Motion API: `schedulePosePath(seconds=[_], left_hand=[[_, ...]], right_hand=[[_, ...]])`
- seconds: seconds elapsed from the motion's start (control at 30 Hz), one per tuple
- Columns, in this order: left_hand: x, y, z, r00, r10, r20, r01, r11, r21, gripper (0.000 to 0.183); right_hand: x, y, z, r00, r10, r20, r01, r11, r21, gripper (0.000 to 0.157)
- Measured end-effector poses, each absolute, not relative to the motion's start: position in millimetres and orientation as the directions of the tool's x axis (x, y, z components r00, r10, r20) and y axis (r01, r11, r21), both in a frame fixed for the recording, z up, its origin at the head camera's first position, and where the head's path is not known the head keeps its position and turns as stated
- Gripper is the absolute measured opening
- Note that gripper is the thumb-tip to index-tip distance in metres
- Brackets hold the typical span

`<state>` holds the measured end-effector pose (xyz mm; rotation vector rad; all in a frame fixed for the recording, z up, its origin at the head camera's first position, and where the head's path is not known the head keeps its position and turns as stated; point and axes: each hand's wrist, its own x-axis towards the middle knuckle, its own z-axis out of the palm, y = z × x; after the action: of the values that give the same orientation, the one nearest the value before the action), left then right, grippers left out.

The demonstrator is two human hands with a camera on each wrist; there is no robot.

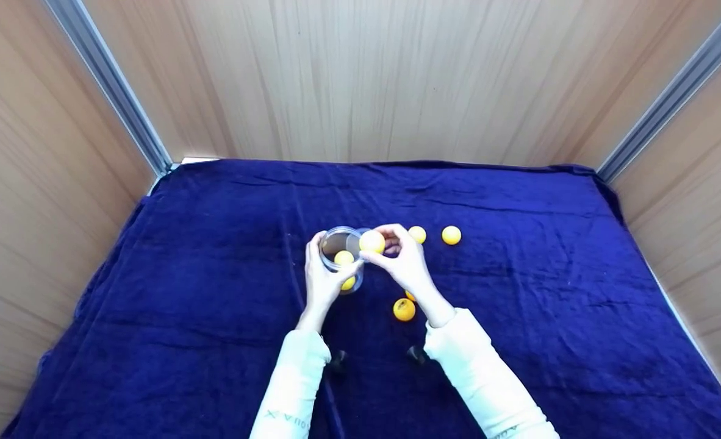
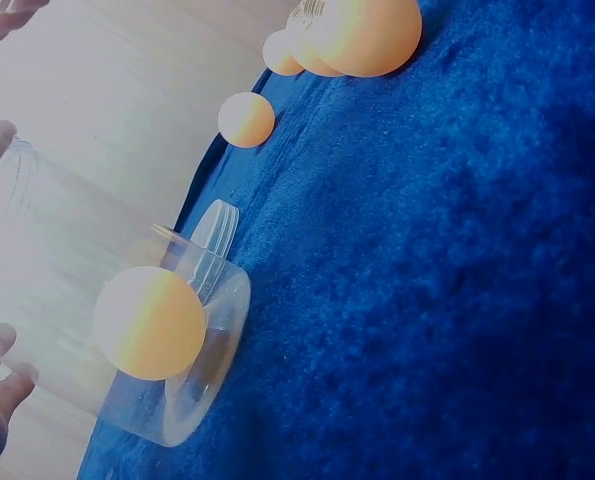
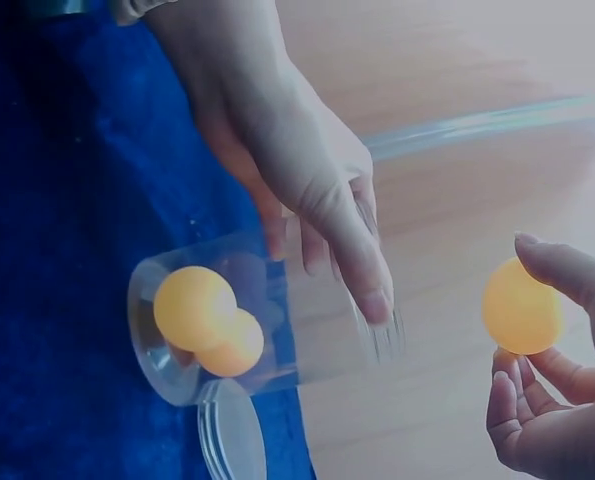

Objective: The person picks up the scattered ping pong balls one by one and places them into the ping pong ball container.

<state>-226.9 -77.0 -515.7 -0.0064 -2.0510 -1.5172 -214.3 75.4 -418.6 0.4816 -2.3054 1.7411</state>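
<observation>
My left hand grips a clear plastic jar near its open mouth, with the jar upright on the cloth. Two orange table tennis balls lie at the bottom of the jar in the right wrist view. Between the thumb and fingertips of my right hand, another table tennis ball is pinched beside the jar's rim, apart from it in the right wrist view. A clear round lid lies on the cloth close to the jar's base; in the head view the hands and jar mostly hide it.
Loose balls lie right of the jar: two farther back, one ball and another ball, and a nearer ball with one partly hidden by the right wrist. Blue cloth covers the table. Wood-grain panels enclose the back and sides.
</observation>
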Motion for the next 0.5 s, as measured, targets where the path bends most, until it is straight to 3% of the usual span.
schedulePosePath(seconds=[0.13, 0.5], left_hand=[[-227, -77, -516, -0.824, -0.327, 0.463, 0.339, 0.372, 0.864, 0.085], [-226, -79, -515, -0.821, -0.31, 0.479, 0.357, 0.376, 0.855, 0.087]], right_hand=[[-212, 67, -408, -0.923, -0.143, 0.358, -0.383, 0.223, -0.897, 0.038], [-238, 55, -434, -0.906, -0.167, 0.389, -0.422, 0.273, -0.865, 0.041]])
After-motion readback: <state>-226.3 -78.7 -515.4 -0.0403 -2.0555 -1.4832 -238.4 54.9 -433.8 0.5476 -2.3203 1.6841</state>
